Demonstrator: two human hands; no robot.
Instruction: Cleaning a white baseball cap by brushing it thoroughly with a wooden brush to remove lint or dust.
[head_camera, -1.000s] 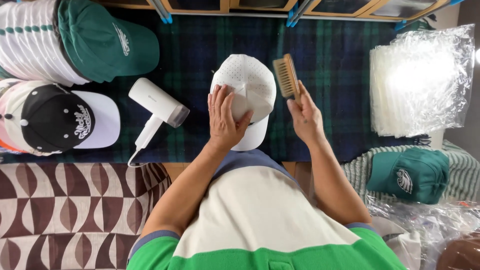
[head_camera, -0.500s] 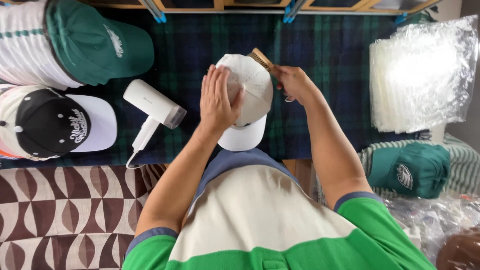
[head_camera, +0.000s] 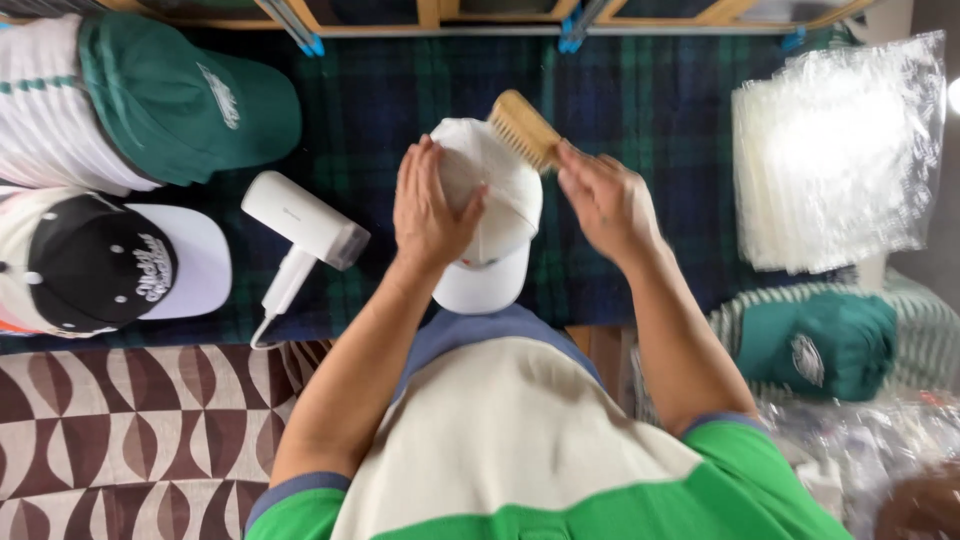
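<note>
A white cap (head_camera: 500, 225) lies on the dark plaid table cover (head_camera: 640, 110) in front of me. My left hand (head_camera: 428, 205) rests flat on the cap's left side and holds it. A wooden brush (head_camera: 524, 128) is gripped in my right hand (head_camera: 606, 200); its bristles touch the top of the cap's crown. The brim points toward my body.
A white hair dryer (head_camera: 300, 225) lies left of the cap. A green cap (head_camera: 185, 100) and a black-and-white cap (head_camera: 100, 265) sit on stacks at the left. A pile of clear plastic bags (head_camera: 835, 150) is at the right, another green cap (head_camera: 815, 345) below it.
The brush has moved from the cap's right side up to the top of the crown. My left hand stays on the cap's left side.
</note>
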